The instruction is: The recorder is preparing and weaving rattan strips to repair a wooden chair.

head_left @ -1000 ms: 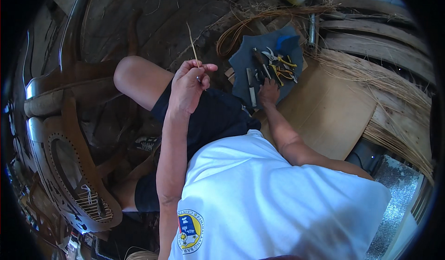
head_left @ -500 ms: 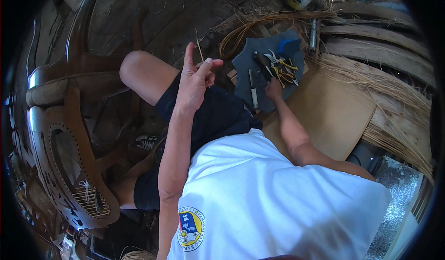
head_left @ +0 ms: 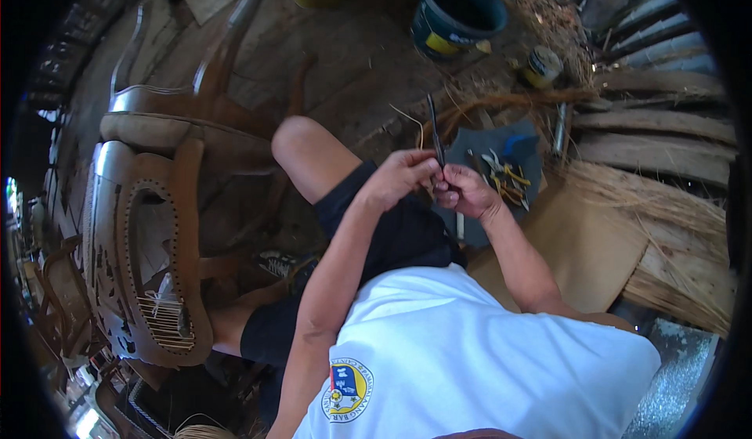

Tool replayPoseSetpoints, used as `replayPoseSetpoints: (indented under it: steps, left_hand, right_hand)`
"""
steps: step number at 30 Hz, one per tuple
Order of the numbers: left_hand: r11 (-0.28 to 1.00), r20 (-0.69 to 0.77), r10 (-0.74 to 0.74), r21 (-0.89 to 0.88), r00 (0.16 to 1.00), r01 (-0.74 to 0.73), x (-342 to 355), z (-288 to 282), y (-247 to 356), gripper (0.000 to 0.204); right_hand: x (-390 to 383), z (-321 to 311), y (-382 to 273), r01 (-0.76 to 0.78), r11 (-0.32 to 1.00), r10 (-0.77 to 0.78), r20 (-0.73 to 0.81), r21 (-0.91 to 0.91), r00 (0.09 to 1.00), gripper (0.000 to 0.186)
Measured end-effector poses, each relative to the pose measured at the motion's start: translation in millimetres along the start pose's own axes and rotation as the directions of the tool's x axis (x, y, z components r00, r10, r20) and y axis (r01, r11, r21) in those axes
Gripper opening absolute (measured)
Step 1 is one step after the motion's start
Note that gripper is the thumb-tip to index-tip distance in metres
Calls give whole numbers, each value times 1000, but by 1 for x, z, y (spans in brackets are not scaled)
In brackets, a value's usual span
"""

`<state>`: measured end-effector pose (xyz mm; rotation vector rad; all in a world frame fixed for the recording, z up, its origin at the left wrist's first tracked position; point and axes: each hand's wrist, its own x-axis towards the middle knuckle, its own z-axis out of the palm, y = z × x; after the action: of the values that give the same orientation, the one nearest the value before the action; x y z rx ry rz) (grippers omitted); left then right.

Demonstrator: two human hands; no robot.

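Observation:
My left hand (head_left: 403,179), fingers pinched on a thin pale cane strip (head_left: 419,130), meets my right hand (head_left: 466,191) above my thigh. My right hand grips a long, slim dark tool (head_left: 435,123) that stands up from between both hands; its exact kind is unclear. Just behind them lies a grey jagged-edged mat (head_left: 466,141) carrying yellow-handled pliers and cutters (head_left: 509,177), a blue item (head_left: 517,145) and a light-coloured bar (head_left: 460,226), partly hidden by my hands.
A carved wooden chair (head_left: 188,165) lies at the left, its holed panel (head_left: 188,274) partly laced. Buckets (head_left: 458,16) and a can (head_left: 542,67) stand beyond the mat. Cardboard (head_left: 564,243), loose fibres (head_left: 642,196) and curved planks (head_left: 650,122) are on the right.
My right hand has lifted the dark tool from the mat and brought it to my left hand, whose fingers have closed in. The view has shifted, showing more of the buckets.

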<state>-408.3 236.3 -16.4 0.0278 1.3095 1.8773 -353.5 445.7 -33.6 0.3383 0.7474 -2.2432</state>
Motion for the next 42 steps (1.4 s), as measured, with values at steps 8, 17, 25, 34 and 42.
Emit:
replayPoseSetpoints:
  steps: [8, 17, 25, 34, 42]
  left_hand:
    - [984, -197, 163, 104, 967, -144, -12, 1, 5, 27]
    - [959, -463, 283, 121, 840, -256, -1, 3, 1, 21]
    - [930, -427, 265, -124, 865, -346, -7, 0, 8, 14]
    - [950, -454, 270, -18, 849, -312, -14, 3, 5, 12]
    - [957, -482, 274, 53, 833, -284, -3, 1, 2, 17]
  right_hand:
    - [23, 33, -7, -35, 997, 29, -85, -72, 996, 13]
    - [28, 29, -8, -7, 754, -303, -357, -657, 884, 32]
    - [-4, 13, -38, 207, 711, -408, -154, -672, 900, 48]
    - [37, -46, -43, -105, 315, -832, -328, -943, 447, 40]
    - [54, -21, -53, -219, 111, -822, -213, -969, 528, 43]
